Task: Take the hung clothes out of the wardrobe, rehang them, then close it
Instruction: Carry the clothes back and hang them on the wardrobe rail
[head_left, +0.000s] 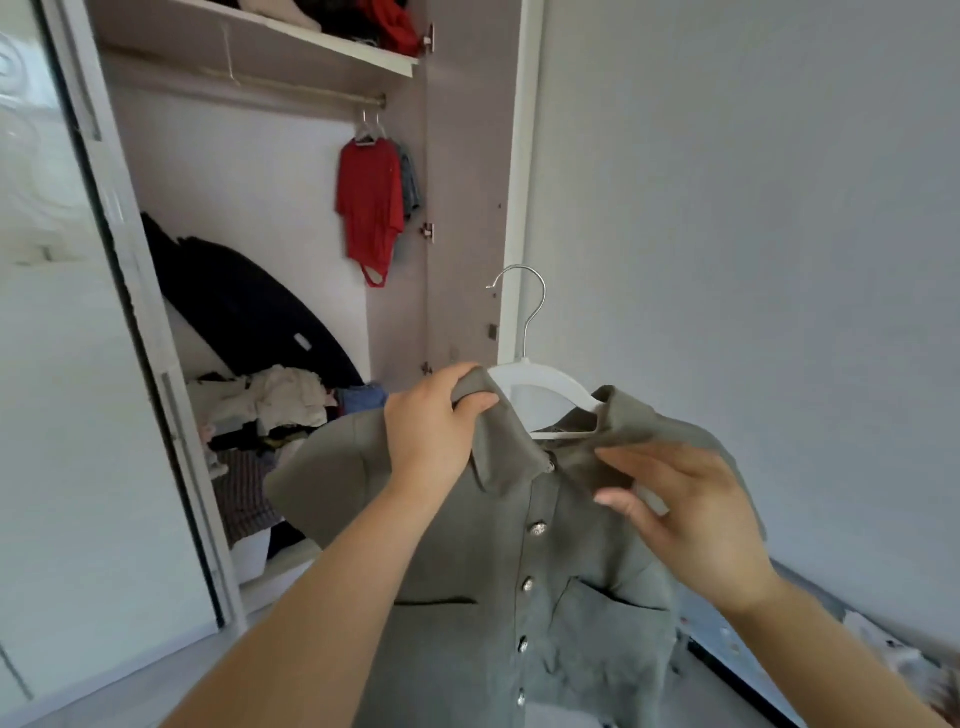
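Observation:
A grey-green buttoned shirt (519, 597) hangs on a white hanger (550, 384) with a metal hook, held in front of me outside the wardrobe. My left hand (434, 426) grips the shirt's collar and left shoulder over the hanger's end. My right hand (680, 509) touches the collar on the right side, fingers loosely spread. Inside the open wardrobe (467, 208), a red garment (369, 208) hangs from the rail (311, 91) at its right end, with a grey-blue garment (410, 179) behind it.
A heap of loose clothes (275, 410) and a dark bag (249, 301) lie on the wardrobe floor. The glossy white wardrobe door (62, 364) stands at the left. More clothes sit on the top shelf (291, 41). A white wall fills the right.

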